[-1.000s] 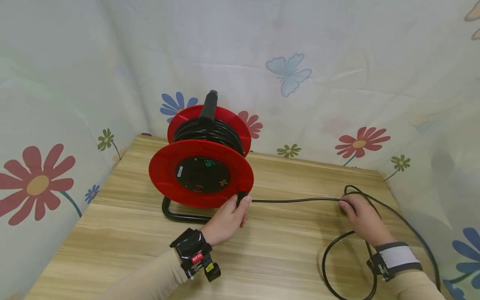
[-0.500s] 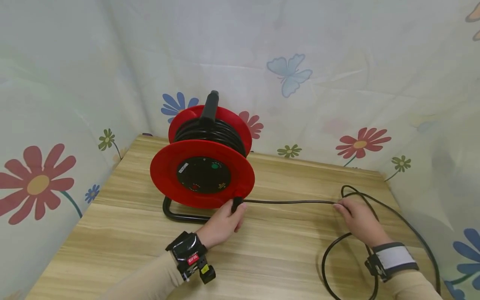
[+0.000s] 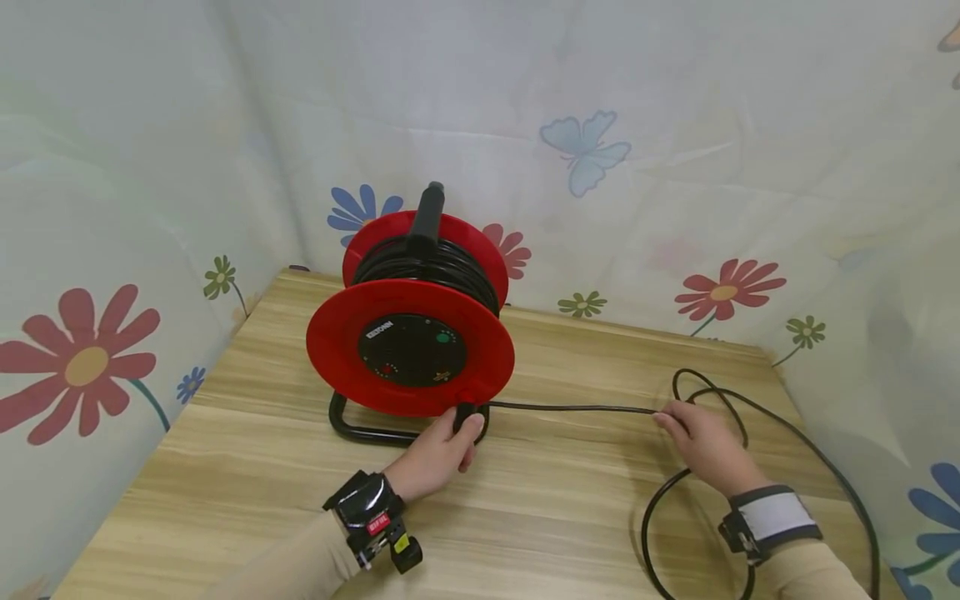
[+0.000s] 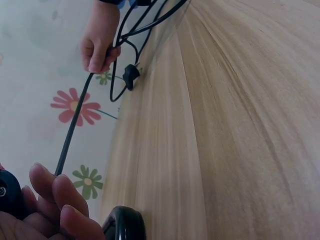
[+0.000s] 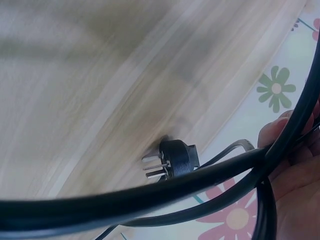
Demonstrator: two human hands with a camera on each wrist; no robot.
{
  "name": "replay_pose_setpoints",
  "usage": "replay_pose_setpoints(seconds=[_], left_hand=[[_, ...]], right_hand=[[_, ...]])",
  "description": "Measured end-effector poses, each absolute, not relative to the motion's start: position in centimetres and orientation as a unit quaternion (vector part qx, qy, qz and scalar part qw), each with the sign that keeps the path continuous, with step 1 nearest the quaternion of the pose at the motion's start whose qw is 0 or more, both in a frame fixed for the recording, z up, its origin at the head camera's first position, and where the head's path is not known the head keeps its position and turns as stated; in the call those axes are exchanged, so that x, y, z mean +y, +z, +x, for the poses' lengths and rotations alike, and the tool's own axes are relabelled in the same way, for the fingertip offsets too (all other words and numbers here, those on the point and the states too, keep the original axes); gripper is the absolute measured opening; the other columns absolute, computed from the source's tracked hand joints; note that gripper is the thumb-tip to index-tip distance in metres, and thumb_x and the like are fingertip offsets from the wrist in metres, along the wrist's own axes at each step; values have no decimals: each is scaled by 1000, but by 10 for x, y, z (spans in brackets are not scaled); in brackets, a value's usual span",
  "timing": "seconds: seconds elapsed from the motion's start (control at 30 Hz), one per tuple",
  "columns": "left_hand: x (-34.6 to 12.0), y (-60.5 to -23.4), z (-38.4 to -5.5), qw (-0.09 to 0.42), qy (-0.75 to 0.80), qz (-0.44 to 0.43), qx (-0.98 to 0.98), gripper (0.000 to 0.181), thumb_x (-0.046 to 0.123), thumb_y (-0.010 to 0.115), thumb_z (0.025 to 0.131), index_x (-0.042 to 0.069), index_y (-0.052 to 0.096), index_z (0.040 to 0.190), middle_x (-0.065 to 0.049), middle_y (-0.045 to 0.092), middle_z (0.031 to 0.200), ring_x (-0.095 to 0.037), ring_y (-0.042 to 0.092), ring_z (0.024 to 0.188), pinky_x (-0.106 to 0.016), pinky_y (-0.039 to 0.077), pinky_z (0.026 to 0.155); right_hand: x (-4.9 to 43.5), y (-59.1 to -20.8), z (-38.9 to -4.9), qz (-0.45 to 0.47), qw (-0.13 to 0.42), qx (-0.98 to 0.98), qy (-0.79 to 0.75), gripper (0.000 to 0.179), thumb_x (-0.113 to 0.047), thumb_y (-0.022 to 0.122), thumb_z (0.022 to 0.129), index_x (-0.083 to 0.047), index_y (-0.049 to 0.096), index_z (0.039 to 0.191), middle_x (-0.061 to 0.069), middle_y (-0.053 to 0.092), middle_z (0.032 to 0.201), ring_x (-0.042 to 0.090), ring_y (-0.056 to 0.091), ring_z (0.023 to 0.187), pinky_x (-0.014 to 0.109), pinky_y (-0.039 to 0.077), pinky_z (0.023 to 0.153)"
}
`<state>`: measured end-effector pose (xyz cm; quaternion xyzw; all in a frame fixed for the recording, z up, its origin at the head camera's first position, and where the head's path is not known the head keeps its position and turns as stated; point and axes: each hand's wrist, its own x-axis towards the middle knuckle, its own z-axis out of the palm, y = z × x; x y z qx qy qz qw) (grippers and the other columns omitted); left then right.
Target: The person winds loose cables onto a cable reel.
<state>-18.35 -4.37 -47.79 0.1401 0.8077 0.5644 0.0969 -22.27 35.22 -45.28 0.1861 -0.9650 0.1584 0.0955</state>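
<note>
A cable reel (image 3: 337, 337) with red discs and black cable wound between them stands at the left of the table. My left hand (image 3: 433, 457) grips the black knob (image 3: 464, 413) at the lower edge of the front disc. From the reel, a straight stretch of cable (image 3: 570, 407) runs right to my right hand (image 3: 708, 443), which pinches it between thumb and fingers. Beyond that hand the loose cable falls in loops. Its black plug (image 5: 176, 159), prongs bare, shows in the right wrist view below the cable strands.
The reel rests on a black tube frame (image 3: 375, 435) and has a black carrying handle (image 3: 426, 218) on top. The wood-grain table (image 3: 555, 508) ends at a flower-printed curtain (image 3: 645, 200) behind. A cable loop (image 3: 647, 533) lies toward the front right.
The front disc has turned clockwise, my left hand carrying the knob down and leftward. My right hand has moved left toward the reel with the cable.
</note>
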Motion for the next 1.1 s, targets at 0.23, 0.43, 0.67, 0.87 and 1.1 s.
replay_pose_setpoints(seconds=[0.23, 0.43, 0.67, 0.87, 1.1], left_hand=[[-52, -487, -181, 81, 563, 126, 813, 44, 44, 40, 100, 3, 52, 86, -3, 52, 61, -15, 48, 54, -27, 37, 55], [-66, -496, -180, 82, 566, 106, 813, 45, 46, 43, 99, 5, 53, 87, -2, 53, 63, -15, 50, 54, -27, 37, 53], [-86, -505, -179, 75, 562, 89, 819, 42, 46, 43, 99, 8, 53, 82, -2, 54, 61, -15, 51, 54, -28, 41, 53], [-97, -508, -178, 60, 565, 71, 820, 43, 45, 45, 98, 7, 53, 80, -2, 53, 60, -16, 52, 54, -29, 42, 55], [-102, -507, -177, 70, 561, 55, 823, 43, 45, 43, 99, 8, 53, 79, -2, 54, 59, -16, 51, 53, -28, 41, 52]], right_hand=[[351, -458, -220, 166, 57, -971, 163, 29, -26, 47, 101, -6, 55, 82, -1, 39, 59, 11, 34, 49, 26, 32, 45], [348, -460, -217, 160, 43, -972, 164, 29, -27, 45, 101, -6, 60, 88, 4, 51, 65, 12, 37, 52, 29, 35, 49], [340, -460, -215, 168, 45, -973, 154, 28, -28, 44, 102, -8, 57, 88, -1, 41, 61, 10, 35, 50, 28, 34, 48], [338, -458, -215, 179, 40, -973, 142, 24, -28, 46, 101, -9, 55, 89, -2, 39, 60, 9, 34, 49, 27, 33, 46], [361, -462, -212, 168, 9, -981, 92, 24, -25, 56, 96, -13, 47, 78, -2, 42, 61, 10, 38, 52, 28, 34, 48]])
